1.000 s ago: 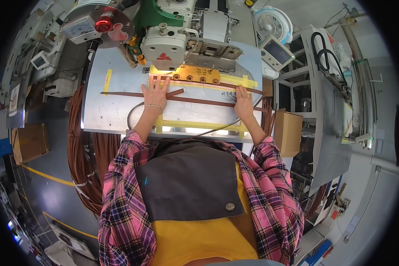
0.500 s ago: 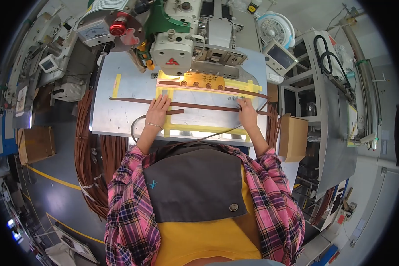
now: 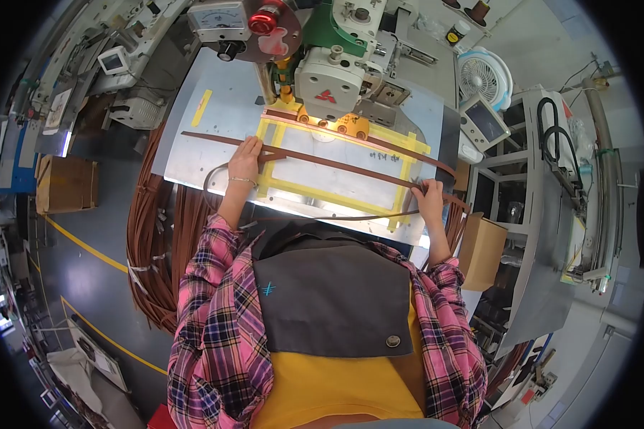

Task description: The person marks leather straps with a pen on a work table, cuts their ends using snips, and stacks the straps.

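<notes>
A long brown strap (image 3: 336, 166) runs slantwise across the metal work plate. Toward its left end, my left hand (image 3: 244, 163) rests over it with the fingers stretched out. Near its right end, my right hand (image 3: 429, 200) is closed, thumb and fingers pinched on the strap. A second, looped brown strap has its end (image 3: 273, 156) beside my left hand and curves down past the plate's front edge. Farther back, another brown strap (image 3: 408, 152) lies along the yellow guide piece (image 3: 353, 126) under the sewing machine head (image 3: 329, 82).
Yellow tape (image 3: 322, 202) marks the metal plate (image 3: 193, 163). Bundles of brown straps (image 3: 150, 243) hang at the left. On the right are a cardboard box (image 3: 483, 250), a control screen (image 3: 484, 119) and a small fan (image 3: 482, 76). A red-knobbed gauge unit (image 3: 225, 18) stands at the back.
The view has turned, so the plate looks more slanted. My right hand has moved right along the strap and now pinches it. My left hand has shifted slightly left.
</notes>
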